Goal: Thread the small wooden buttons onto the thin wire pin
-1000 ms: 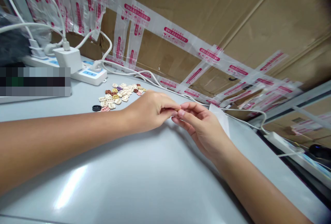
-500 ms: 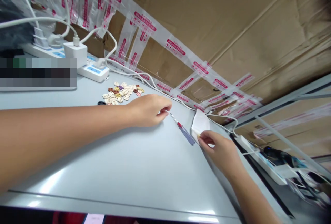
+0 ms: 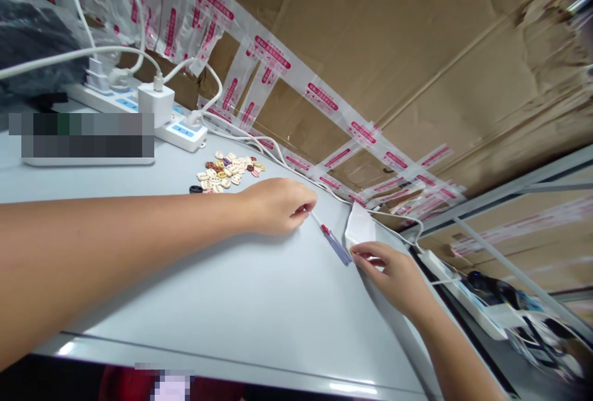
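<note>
My left hand (image 3: 282,206) is over the middle of the grey table (image 3: 259,290), fingers curled together. Its fingertips meet the tip of a screwdriver (image 3: 338,248) with a clear bluish handle and a red collar, which lies slantwise on the table. Whether they grip the shaft or something else is hidden. On the right, my right hand (image 3: 391,274) pinches a small yellow button (image 3: 353,252), mostly covered by the fingers, at the lower edge of a white paper piece (image 3: 360,226). Behind my left wrist lies a pile of mixed buttons (image 3: 229,169), mostly cream, some brown, yellow and purple.
A power strip (image 3: 185,134) with a white charger (image 3: 156,104) and cables stands at the back left. Taped cardboard (image 3: 352,80) walls the far side. Another power strip (image 3: 467,296) with tangled cables runs beyond the right table edge.
The view has shifted a little. My left hand has moved slightly right, so its fingertips now meet the screwdriver's tip. My right hand stays by the paper's lower edge.
</note>
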`<state>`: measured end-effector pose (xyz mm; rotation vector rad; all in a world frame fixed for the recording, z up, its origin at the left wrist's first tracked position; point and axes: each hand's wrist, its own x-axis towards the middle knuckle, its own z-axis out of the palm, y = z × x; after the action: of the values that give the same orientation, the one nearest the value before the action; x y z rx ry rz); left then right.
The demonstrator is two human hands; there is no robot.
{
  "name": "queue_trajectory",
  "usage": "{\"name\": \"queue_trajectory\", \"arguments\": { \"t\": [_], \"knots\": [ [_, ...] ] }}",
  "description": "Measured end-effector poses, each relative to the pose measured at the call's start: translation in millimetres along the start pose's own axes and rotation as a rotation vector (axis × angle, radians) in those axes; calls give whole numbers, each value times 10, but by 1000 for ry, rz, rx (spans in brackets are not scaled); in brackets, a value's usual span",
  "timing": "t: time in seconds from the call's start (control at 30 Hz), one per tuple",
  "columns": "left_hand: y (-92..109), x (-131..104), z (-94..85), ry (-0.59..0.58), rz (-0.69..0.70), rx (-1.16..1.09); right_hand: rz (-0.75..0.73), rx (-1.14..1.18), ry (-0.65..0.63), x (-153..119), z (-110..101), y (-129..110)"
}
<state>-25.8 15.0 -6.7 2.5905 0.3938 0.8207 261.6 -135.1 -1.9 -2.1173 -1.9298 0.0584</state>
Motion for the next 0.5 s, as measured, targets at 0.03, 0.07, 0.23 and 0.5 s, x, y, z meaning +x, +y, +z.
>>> {"name": "queue_trajectory", "arguments": {
  "t": [0.03, 0.07, 0.23, 0.5],
  "knots": [
    [-1, -3, 2, -1, 2, 1, -3, -2, 2, -1, 13, 7],
    [-1, -6, 4, -2, 7, -1, -15, -37, 21, 2, 32, 19],
    [15, -21, -7, -12, 30, -3, -79, -338, 127, 58, 174, 80],
    [30, -19, -15, -41, 21, 25, 5, -559, 94, 137, 233, -54]
  ]
}}
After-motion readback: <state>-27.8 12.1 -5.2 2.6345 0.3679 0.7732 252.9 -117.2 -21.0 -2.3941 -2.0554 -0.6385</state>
